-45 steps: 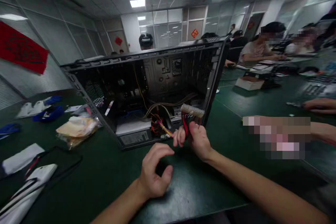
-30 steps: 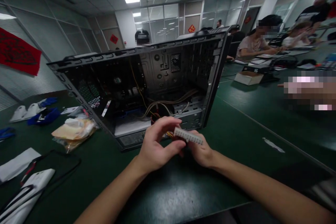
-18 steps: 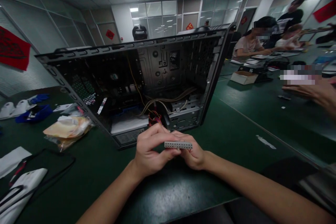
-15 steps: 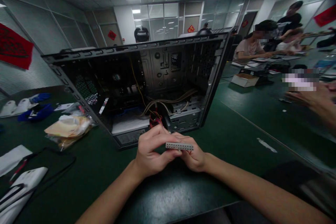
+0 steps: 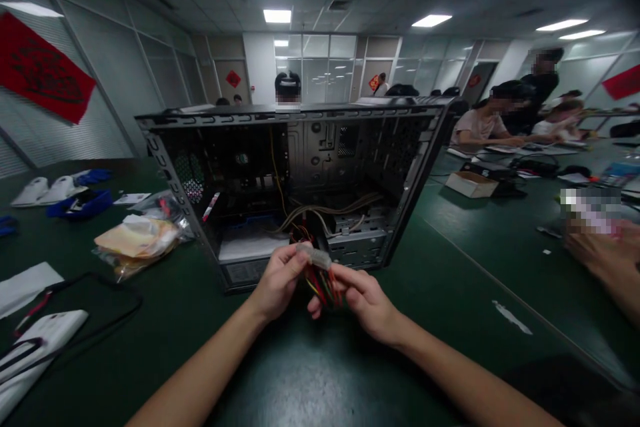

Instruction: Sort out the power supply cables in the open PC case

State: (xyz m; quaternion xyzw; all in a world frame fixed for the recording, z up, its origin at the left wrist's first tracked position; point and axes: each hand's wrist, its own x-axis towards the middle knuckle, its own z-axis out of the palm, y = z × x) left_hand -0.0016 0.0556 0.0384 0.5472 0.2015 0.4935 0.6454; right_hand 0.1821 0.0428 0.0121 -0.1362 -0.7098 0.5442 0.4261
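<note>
Between my hands is a pale ATX power connector with a bundle of red, yellow and black wires hanging below it. My left hand pinches the connector's left end between thumb and fingers. My right hand has its index finger against the right end, its other fingers curled by the wires. Just beyond stands an open computer case, its inside facing me. Grey cables run across its lower interior, above a power supply at the bottom left.
Left of the case lie a plastic bag with yellowish contents, a blue tray and a white power strip with black cords. To the right are a small cardboard box and another person's hands. More people sit farther back.
The connector has turned from showing its row of holes to showing its long side, with the wires now hanging down. My right hand has shifted outward, and the view has tilted up.
</note>
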